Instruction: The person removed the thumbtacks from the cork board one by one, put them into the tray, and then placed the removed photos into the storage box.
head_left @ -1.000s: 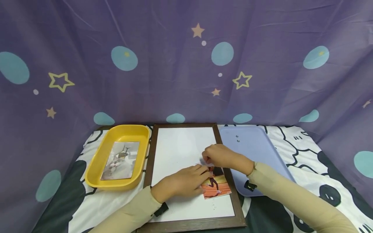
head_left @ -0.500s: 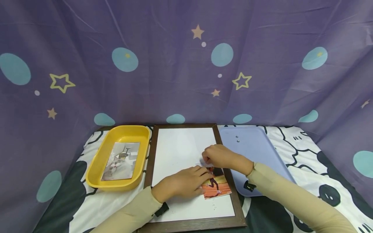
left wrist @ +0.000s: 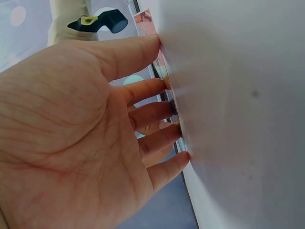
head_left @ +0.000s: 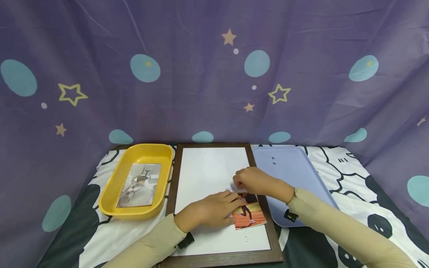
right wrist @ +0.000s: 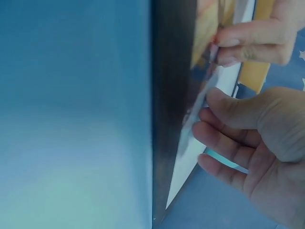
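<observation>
A glossy photo print [head_left: 249, 216], with orange ground and dark-clad legs, lies on the lower right of a brown-framed whiteboard [head_left: 214, 163]. My left hand [head_left: 214, 208] rests on the photo's left side, its fingers extended; in the left wrist view its fingertips [left wrist: 169, 102] line up along the surface. At the photo's upper part my right hand [head_left: 256, 180] holds it with curled fingers and thumb. The right wrist view shows that thumb and fingers [right wrist: 214, 136] against a pale bluish portion of the print. What lies directly between the right fingertips is hidden.
A yellow tray [head_left: 105, 190] with another photo [head_left: 139, 186] stands left of the board. To the right lies a light blue tray [head_left: 291, 163] bearing two small shiny round pieces [head_left: 273, 160]. A patterned cloth [head_left: 352, 178] covers the table; a purple curtain [head_left: 181, 74] hangs behind.
</observation>
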Motion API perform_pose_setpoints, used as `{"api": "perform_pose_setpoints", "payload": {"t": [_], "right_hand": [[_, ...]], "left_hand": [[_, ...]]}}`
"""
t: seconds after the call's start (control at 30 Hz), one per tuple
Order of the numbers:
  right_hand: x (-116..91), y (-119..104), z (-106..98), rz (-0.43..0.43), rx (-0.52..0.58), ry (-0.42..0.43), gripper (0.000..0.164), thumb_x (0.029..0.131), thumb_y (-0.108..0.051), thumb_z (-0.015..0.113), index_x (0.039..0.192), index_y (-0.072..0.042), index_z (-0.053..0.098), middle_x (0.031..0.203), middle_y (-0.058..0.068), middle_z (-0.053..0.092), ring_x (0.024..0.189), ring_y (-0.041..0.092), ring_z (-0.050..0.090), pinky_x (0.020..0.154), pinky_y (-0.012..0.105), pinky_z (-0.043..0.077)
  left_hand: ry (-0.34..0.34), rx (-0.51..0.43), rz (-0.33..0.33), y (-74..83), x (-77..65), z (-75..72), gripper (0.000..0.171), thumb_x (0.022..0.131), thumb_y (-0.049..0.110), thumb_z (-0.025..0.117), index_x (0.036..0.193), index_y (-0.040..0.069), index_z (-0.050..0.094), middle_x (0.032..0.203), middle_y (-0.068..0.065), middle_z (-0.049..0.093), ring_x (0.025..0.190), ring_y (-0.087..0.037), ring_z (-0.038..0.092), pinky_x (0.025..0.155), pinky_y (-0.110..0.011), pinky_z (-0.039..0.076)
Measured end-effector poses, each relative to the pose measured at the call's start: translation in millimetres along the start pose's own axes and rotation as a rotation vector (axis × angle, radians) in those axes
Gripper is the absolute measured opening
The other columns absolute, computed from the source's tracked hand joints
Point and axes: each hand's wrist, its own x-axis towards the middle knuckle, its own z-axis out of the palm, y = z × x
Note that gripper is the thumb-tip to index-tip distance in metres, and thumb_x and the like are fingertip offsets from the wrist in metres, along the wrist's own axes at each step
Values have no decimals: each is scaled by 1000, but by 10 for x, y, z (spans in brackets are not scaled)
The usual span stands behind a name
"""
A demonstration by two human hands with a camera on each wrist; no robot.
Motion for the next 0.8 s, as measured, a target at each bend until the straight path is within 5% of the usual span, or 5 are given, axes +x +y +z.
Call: {"api": "perform_pose_setpoints", "payload": {"t": [0.27, 0.47, 0.8], "right_hand": [[-68, -68, 44, -56, -259, 24, 23, 80, -6, 85, 89, -16, 66, 84, -3, 60, 82, 16, 59, 81, 38, 53], [-75, -80, 64, -70, -323, 24, 24, 84, -10, 82, 103, -14, 70, 96, 1, 65, 94, 20, 62, 89, 42, 54], [-46, -94, 100, -86, -372, 26, 15, 90, -14, 77, 105, -14, 73, 98, 1, 69, 93, 20, 63, 90, 40, 54]], "left_hand": [[1, -5, 1, -9, 3, 0, 53, 102, 35, 58, 152, 21, 45, 151, 2, 47, 138, -16, 44, 119, -30, 36], [-2, -4, 8, -17, 6, 0, 53, 102, 34, 58, 152, 21, 44, 148, 2, 48, 137, -16, 44, 120, -31, 36], [-5, -5, 14, -15, 7, -15, 53, 102, 34, 58, 151, 20, 45, 145, 2, 49, 134, -16, 45, 118, -30, 37]]}}
